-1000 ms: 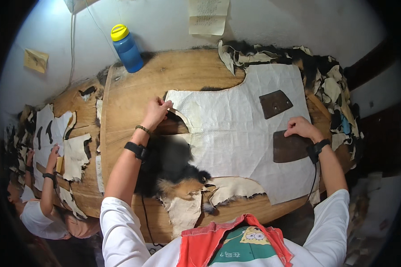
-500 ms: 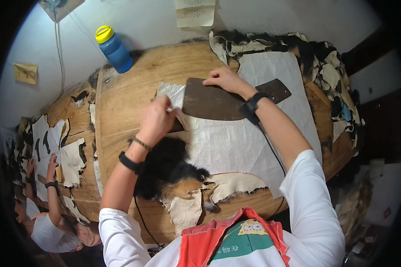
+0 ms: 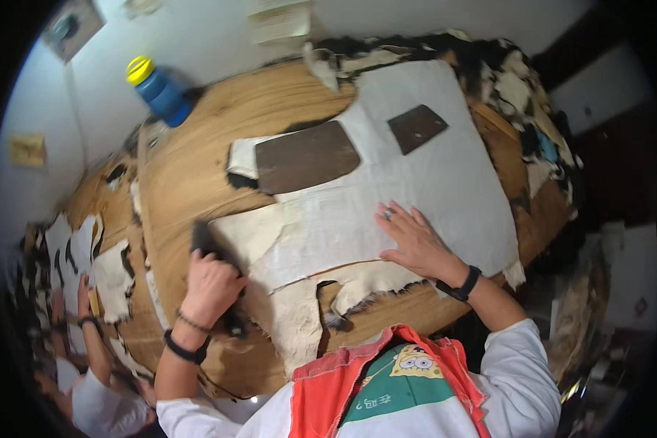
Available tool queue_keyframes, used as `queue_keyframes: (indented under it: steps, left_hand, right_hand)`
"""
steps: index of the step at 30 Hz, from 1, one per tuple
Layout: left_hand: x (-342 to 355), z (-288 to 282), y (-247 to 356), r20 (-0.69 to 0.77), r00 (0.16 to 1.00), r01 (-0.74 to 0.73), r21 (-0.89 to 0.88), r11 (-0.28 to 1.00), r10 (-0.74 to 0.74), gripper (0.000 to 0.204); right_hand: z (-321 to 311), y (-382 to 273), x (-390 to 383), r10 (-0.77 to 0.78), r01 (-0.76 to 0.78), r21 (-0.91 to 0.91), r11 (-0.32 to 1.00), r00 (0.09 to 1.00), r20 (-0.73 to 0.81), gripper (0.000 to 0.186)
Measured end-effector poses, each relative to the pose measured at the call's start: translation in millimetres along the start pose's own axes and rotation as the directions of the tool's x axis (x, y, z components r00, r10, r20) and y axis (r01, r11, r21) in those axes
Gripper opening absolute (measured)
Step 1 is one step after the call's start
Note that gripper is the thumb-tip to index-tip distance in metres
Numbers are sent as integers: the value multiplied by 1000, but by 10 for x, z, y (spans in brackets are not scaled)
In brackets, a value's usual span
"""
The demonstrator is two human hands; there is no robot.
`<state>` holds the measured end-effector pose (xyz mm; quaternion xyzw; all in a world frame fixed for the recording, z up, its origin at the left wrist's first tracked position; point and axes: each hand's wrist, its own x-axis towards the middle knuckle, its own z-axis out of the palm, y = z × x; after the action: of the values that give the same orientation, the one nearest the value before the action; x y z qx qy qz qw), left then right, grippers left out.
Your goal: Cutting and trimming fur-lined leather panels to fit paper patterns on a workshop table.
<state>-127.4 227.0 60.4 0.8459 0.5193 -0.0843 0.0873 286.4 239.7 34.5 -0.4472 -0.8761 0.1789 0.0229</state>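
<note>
on the lower part of the white sheet (image 3: 452, 186), the right hand (image 3: 420, 248) lies palm down, fingers spread and gripping nothing. just past the sheet's lower left side, the left hand (image 3: 215, 288) is curled nearly into a fist around some black fur (image 3: 233, 323), though blur hides how tightly the fingers close. a cream flap (image 3: 250, 232) runs between that hand and the sheet; whether the fur and flap are one hide, i cannot tell. a piece of pale hide (image 3: 293, 328) juts out below the sheet's lower left edge. on the sheet's upper left arm rests a large brown plate (image 3: 306, 159), and on its upper right a small brown plate (image 3: 417, 130). beyond the sheet's far edge are heaped scraps (image 3: 515, 91); a blue bottle (image 3: 160, 95) stands well off to its upper left.

the step in hand looks like straightening the layers, one hand steadying the sheet while the other handles the furry edge. the next move seems to call for steady right-hand pressure and a gentle left-hand pull, so the sheet does not wrinkle.
</note>
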Motion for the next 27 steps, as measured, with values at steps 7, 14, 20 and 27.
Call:
queue_keyframes:
  steps: [7,14,20,27]
  left_hand:
    - [-249,-321,365,-91,986,119,-199,973,-139,41]
    - [58,-169,655,134,968,232,-153,961,-212,66]
    - [56,-16,286,-9,988,154,24,988,-154,48]
    - [242,105,116,96,987,143,-176,974,-128,40]
  right_hand:
    - [125,757,-1600,835,-848,160,505,434,-339,105]
    - [-49,1081,-2353,933,-785,507,357,273,-234,107]
    - [-512,1293,-2306,969,-653,739,165,248,3,82]
    - [-292,1829,-2225,894,-769,459,445,411,-180,76]
